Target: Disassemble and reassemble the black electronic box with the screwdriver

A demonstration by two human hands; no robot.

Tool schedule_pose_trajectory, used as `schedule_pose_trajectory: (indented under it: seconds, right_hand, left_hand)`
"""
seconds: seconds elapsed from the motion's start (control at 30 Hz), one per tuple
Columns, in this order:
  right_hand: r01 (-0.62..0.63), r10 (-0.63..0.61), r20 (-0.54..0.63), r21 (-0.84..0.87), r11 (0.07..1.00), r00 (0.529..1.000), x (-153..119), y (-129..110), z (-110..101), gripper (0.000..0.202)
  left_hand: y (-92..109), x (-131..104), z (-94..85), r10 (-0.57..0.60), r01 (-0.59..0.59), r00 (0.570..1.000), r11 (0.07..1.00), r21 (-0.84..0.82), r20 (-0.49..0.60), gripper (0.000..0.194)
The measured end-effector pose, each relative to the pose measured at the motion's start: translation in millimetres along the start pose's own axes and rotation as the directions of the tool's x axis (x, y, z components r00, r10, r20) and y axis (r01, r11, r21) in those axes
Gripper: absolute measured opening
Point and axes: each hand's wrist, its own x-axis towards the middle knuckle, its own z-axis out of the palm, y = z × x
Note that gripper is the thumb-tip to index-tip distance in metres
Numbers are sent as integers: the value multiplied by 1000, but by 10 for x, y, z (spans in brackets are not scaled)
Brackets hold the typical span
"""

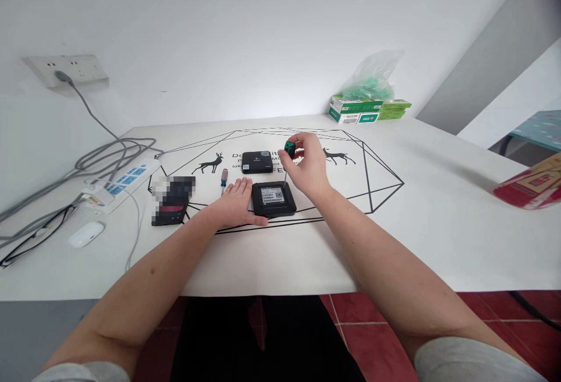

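The black box point(274, 198) lies flat on the table point(438, 242), back from the near edge, with a wide stretch of white surface running right to a red packet point(530, 183). Just beyond its far edge sits a second box point(256, 162). On its left, the left hand point(234, 204) lies palm down, fingers extended, thumb spread along the near left corner. The right hand point(309, 166) pinches a green screwdriver point(290, 149), shaft down at the far right corner; its tip is too small to make out. The left hand partly hides another screwdriver point(224, 177). The phone point(175, 201) is partly pixelated; the packet is cut off at right.
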Motion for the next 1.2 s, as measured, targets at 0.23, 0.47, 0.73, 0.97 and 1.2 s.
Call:
schedule_pose_trajectory:
  seconds: [0.23, 0.47, 0.73, 0.97, 1.2]
  right_hand:
    - [-45, 45, -3, 10, 999, 999, 0, 57, 27, 29]
    - [-29, 29, -43, 13, 999, 999, 4, 15, 10, 26]
    - [-40, 40, -29, 15, 999, 999, 17, 9, -4, 27]
    - [-81, 77, 50, 82, 993, 996, -8, -4, -17, 28]
    - [-15, 11, 92, 48, 999, 996, -9, -6, -33, 31]
  left_hand:
    - [-36, 21, 27, 18, -18, 1000, 1000, -1, -15, 157]
    - [-35, 20, 34, 23, -23, 1000, 1000, 2, -18, 155]
    - [-27, 19, 30, 14, -14, 1000, 1000, 1, -9, 156]
    - [-17, 15, 24, 4, -4, 1000, 1000, 8, 0, 156]
    - [-29, 16, 32, 12, -12, 1000, 1000, 0, -9, 153]
